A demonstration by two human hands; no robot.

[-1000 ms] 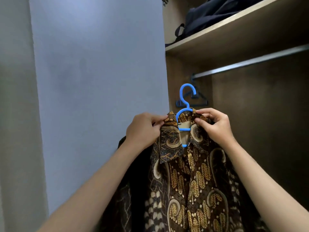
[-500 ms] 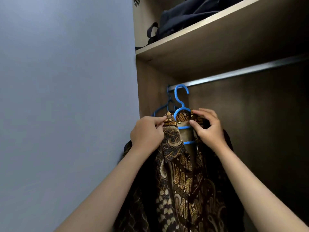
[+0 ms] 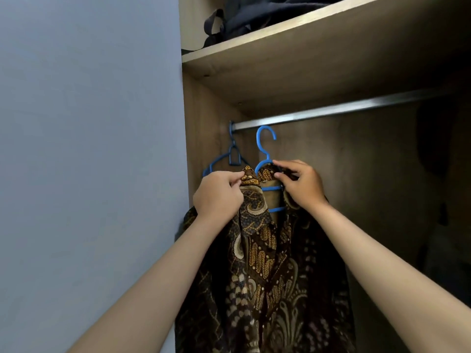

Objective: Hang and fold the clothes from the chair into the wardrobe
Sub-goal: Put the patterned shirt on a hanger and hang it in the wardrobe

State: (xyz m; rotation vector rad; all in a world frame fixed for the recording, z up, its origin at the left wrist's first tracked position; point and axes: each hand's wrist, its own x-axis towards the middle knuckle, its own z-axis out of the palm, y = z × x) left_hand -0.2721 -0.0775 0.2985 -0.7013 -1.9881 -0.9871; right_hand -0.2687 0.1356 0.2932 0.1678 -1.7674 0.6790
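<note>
A brown and gold batik shirt (image 3: pixel 265 271) hangs on a blue plastic hanger (image 3: pixel 265 146) in front of the open wardrobe. My left hand (image 3: pixel 218 196) pinches the shirt's collar on the left side. On the right, my right hand (image 3: pixel 302 186) grips the collar and the hanger's shoulder. The hanger's hook sits just below the metal rail (image 3: pixel 339 112) and does not touch it. The shirt's lower part runs out of view at the bottom.
A second blue hanger (image 3: pixel 230 156) hangs empty at the rail's left end, close to the wardrobe's side wall. A wooden shelf (image 3: pixel 305 29) above carries a dark bag (image 3: pixel 254 16). The blue-grey door (image 3: pixel 89 149) fills the left. Dark clothing (image 3: pixel 438 138) hangs far right.
Both hands have lifted the shirt and hanger up toward the rail. The view has swung left to right into the wardrobe, and the hook now sits just under the rail.
</note>
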